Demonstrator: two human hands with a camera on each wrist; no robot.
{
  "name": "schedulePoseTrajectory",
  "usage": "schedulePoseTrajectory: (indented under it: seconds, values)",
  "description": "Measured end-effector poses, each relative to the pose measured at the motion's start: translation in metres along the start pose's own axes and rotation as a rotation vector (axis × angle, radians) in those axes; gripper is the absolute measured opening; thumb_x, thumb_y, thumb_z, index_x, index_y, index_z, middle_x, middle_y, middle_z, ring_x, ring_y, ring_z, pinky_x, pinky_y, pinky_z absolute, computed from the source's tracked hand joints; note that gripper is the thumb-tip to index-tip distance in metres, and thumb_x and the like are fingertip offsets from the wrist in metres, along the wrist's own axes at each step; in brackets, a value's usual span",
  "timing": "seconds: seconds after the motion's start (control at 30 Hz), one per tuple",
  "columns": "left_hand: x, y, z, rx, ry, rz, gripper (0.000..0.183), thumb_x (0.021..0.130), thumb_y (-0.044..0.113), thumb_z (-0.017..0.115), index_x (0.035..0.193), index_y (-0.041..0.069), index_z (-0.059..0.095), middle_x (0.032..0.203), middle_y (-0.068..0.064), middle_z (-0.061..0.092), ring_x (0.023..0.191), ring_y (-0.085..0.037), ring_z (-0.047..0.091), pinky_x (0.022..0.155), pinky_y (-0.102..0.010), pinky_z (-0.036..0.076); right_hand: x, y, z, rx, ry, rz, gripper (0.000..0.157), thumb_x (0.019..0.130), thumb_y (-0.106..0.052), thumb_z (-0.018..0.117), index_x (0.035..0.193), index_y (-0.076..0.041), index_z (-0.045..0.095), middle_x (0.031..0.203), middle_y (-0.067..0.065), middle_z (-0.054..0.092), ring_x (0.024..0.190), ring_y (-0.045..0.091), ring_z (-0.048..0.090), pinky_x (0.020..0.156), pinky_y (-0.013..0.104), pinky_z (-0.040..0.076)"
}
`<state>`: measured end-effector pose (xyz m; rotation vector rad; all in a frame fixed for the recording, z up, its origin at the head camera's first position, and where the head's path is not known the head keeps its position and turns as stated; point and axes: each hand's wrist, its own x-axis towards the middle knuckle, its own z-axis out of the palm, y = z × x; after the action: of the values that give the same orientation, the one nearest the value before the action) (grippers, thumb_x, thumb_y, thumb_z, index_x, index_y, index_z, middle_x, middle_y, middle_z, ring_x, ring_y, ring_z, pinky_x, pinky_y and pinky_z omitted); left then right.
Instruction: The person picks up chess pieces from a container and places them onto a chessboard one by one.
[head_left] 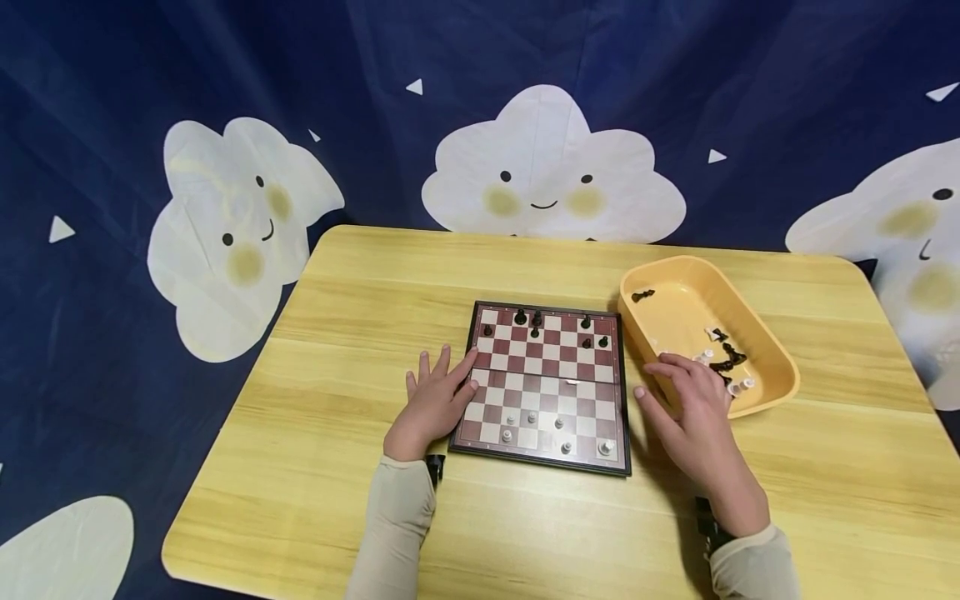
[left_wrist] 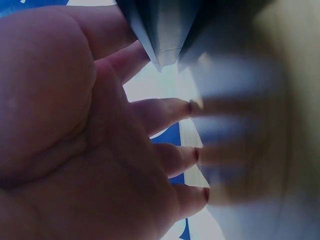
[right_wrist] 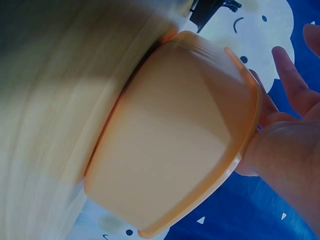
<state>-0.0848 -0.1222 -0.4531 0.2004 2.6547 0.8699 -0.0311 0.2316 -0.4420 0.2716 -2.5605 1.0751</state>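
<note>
A folding magnetic-style chessboard (head_left: 547, 364) with red and white squares lies on the table, its fold running across the middle. My left hand (head_left: 429, 410) rests at its left edge, thumb and forefinger at the frame; in the left wrist view the other fingertips (left_wrist: 180, 107) reach the tabletop. Black chess pieces (head_left: 521, 317) stand on the far rows, white chess pieces (head_left: 507, 436) on the near ones. My right hand (head_left: 699, 421) hangs over the near-left rim of an orange plastic bin (head_left: 671, 304), fingers loosely bent above the pieces inside. No piece shows in either hand.
Inside the bin lie several loose pieces, among them a black one (head_left: 642, 296) at the far end and a white one (head_left: 741, 387) near the right hand. The wooden table (head_left: 330, 333) has rounded corners. Behind it hangs a dark blue cloud-print curtain (head_left: 375, 67).
</note>
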Motion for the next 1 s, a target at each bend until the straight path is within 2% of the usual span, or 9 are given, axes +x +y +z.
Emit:
schedulePoseTrajectory:
  seconds: [0.33,0.53,0.63,0.73,0.83,1.0]
  values:
    - [-0.0011,0.0002,0.0005,0.004,-0.004,-0.002,0.056,0.110,0.035,0.048,0.163,0.025,0.035,0.170,-0.024,0.012,0.154,-0.050,-0.010,0.118,-0.072,-0.005,-0.0001,0.0015,-0.0008,0.000,0.000,0.001,0.034,0.090,-0.008,0.076,0.122,0.000,0.068,0.137,0.028,0.055,0.128,0.051,0.041,0.110,0.063,0.017]
    - [-0.0013,0.0020,-0.0012,0.012,0.004,0.002,0.056,0.110,0.035,0.048,0.163,0.024,0.035,0.170,-0.024,0.013,0.154,-0.051,-0.009,0.118,-0.072,-0.004,0.0013,0.0015,-0.0011,-0.022,0.036,0.009,0.045,0.088,-0.009,0.076,0.130,0.001,0.063,0.140,0.030,0.052,0.130,0.052,0.037,0.106,0.063,0.018]
    - [-0.0012,0.0021,-0.0018,0.016,0.003,0.001,0.056,0.110,0.035,0.048,0.163,0.024,0.035,0.170,-0.024,0.013,0.155,-0.050,-0.009,0.118,-0.072,-0.004,0.0024,0.0002,-0.0021,-0.032,0.054,0.040,0.058,0.087,-0.011,0.075,0.140,0.001,0.056,0.150,0.032,0.041,0.138,0.055,0.028,0.109,0.068,0.014]
    - [-0.0017,0.0019,-0.0018,0.016,0.003,0.000,0.056,0.110,0.035,0.048,0.163,0.024,0.036,0.170,-0.025,0.013,0.155,-0.050,-0.009,0.118,-0.072,-0.004,0.0026,0.0003,-0.0031,-0.010,0.086,0.084,0.078,0.088,-0.016,0.075,0.156,-0.003,0.039,0.164,0.030,0.019,0.147,0.055,0.010,0.115,0.070,0.004]
    - [-0.0020,0.0019,-0.0015,0.014,0.008,-0.002,0.056,0.110,0.034,0.049,0.163,0.024,0.036,0.170,-0.024,0.014,0.155,-0.051,-0.008,0.118,-0.072,-0.004,0.0025,0.0009,-0.0042,0.015,0.125,0.110,0.094,0.088,-0.023,0.076,0.165,-0.012,0.022,0.170,0.024,0.000,0.152,0.051,-0.004,0.118,0.068,-0.005]
    - [-0.0016,0.0023,-0.0008,0.014,0.014,-0.001,0.055,0.110,0.034,0.049,0.163,0.024,0.037,0.169,-0.025,0.015,0.154,-0.051,-0.007,0.117,-0.072,-0.003,0.0021,0.0005,-0.0067,0.023,0.137,0.125,0.101,0.087,-0.025,0.078,0.167,-0.018,0.017,0.171,0.022,-0.006,0.153,0.050,-0.007,0.118,0.068,-0.007]
